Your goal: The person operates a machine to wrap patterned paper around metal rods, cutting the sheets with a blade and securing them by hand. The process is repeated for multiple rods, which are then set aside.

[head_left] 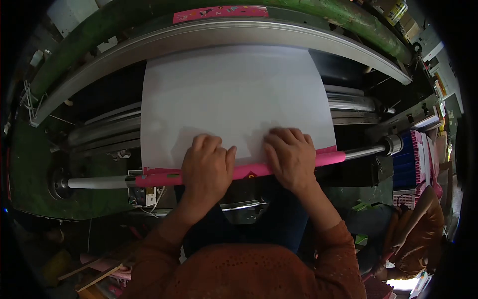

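Observation:
A wide white sheet (234,94) stretches from under the metal crossbar down to a pink printed roll (249,171) in front of my body. The sheet's pink underside shows on the roll and at its lower corners. My left hand (208,162) lies over the left part of the roll, its fingers curled onto the sheet's near edge. Farther right, my right hand (291,155) is bent over the roll in the same way. Both sets of fingertips are partly hidden. A metal shaft (366,151) runs out of the roll's right end, and a white tube (99,183) continues from its left end.
The metal crossbar (229,34) spans the machine, with a green beam (343,20) behind it. Metal rollers (107,130) flank the sheet. Round shaft holders (393,144) sit at the sides. Another person's arm (416,214) shows at lower right. A control box (144,197) is below left.

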Action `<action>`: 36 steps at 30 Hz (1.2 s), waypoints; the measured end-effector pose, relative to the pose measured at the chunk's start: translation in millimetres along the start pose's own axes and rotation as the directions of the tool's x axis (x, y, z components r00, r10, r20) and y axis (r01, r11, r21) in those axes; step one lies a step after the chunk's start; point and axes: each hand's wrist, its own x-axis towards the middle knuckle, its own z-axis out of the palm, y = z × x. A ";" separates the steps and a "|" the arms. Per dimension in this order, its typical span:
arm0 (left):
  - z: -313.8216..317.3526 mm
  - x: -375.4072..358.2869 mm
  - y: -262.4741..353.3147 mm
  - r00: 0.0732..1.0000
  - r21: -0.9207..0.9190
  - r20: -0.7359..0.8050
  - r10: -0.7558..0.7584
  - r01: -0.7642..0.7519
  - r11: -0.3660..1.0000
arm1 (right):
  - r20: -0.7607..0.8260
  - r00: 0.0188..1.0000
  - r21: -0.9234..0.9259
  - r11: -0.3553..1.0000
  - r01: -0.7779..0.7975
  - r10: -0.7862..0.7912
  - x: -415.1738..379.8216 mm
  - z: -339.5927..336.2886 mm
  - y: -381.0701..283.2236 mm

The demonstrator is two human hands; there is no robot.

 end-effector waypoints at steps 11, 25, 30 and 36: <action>20.4 -9.6 30.4 0.995 0.229 0.026 0.101 -0.104 0.968 | -0.233 0.971 -0.111 0.994 0.023 -0.049 66.6 11.7 34.0; 30.9 -5.8 47.2 0.994 0.222 0.071 0.082 -0.096 0.970 | -0.260 0.960 -0.053 0.991 -0.126 0.108 48.8 15.9 13.7; 9.5 42.4 24.7 0.977 0.267 -0.188 0.100 -0.047 0.963 | -0.266 0.963 -0.003 0.999 -0.034 0.032 -24.1 4.8 -17.3; 32.8 -88.9 30.2 0.831 0.050 -0.260 0.492 -0.498 0.866 | -0.311 0.948 -0.089 0.991 -0.096 0.064 20.5 4.4 4.1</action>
